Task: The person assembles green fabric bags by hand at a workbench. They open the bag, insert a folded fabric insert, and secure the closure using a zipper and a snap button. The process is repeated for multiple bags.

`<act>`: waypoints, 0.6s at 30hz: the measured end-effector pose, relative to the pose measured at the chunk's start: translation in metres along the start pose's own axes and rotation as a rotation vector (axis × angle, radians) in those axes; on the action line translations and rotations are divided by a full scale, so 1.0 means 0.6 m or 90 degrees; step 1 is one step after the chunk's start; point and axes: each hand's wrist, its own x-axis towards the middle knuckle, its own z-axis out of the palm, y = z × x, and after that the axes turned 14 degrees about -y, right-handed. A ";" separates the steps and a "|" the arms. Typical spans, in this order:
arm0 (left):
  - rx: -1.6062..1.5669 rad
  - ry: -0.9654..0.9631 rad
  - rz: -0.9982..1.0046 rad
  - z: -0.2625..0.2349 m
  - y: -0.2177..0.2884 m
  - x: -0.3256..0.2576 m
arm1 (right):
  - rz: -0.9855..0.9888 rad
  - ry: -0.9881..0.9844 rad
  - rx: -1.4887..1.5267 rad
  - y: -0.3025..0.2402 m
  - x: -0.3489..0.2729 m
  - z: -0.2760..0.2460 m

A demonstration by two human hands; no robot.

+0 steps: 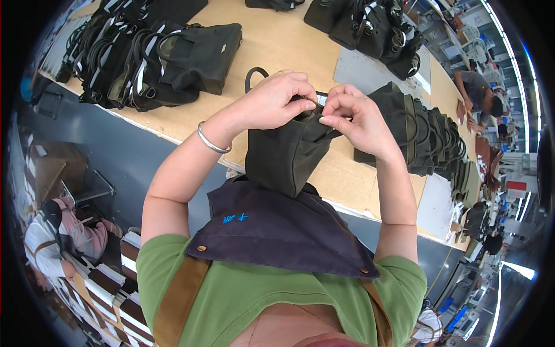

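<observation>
A dark green handbag [277,151] stands at the near edge of the table, its lower end close against my apron [283,231]. Both my hands are at its top opening. My left hand [281,99], below a silver bangle, pinches the left part of the rim between thumb and bent fingers. Just across from it, my right hand [357,118] pinches the rim near its corner. A small white piece shows between the two hands. One round black handle [255,78] sticks up behind my left hand. The inside of the bag is mostly hidden.
Dark handbags [199,55] are packed in rows at the left of the wooden table [272,43]. More bags [416,130] lie in a row at the right, and others [364,29] at the far side. Another person [477,92] works at the far right; one sits at the lower left.
</observation>
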 end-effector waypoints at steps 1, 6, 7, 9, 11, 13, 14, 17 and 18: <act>-0.009 -0.008 -0.021 0.000 0.002 0.001 | -0.001 0.001 -0.014 0.002 0.000 0.000; -0.043 -0.009 -0.076 0.004 0.018 -0.001 | 0.032 0.025 0.039 0.008 0.003 0.002; -0.048 -0.008 -0.069 0.004 0.019 -0.001 | 0.034 0.024 0.030 0.007 0.003 0.001; -0.059 -0.008 -0.056 0.005 0.018 -0.003 | 0.038 0.024 0.013 0.005 0.003 0.001; -0.097 -0.007 -0.058 0.006 0.017 -0.004 | 0.066 0.029 0.009 0.006 0.005 0.000; -0.117 -0.004 -0.057 0.007 0.017 -0.004 | 0.086 0.027 0.018 0.010 0.007 -0.002; -0.119 -0.001 -0.054 0.007 0.018 -0.003 | 0.092 0.023 0.028 0.015 0.007 -0.004; -0.109 0.005 -0.031 0.009 0.016 -0.006 | 0.046 0.031 0.055 0.009 0.004 0.001; -0.103 0.007 -0.021 0.009 0.016 -0.007 | 0.021 0.037 0.064 0.003 0.004 0.003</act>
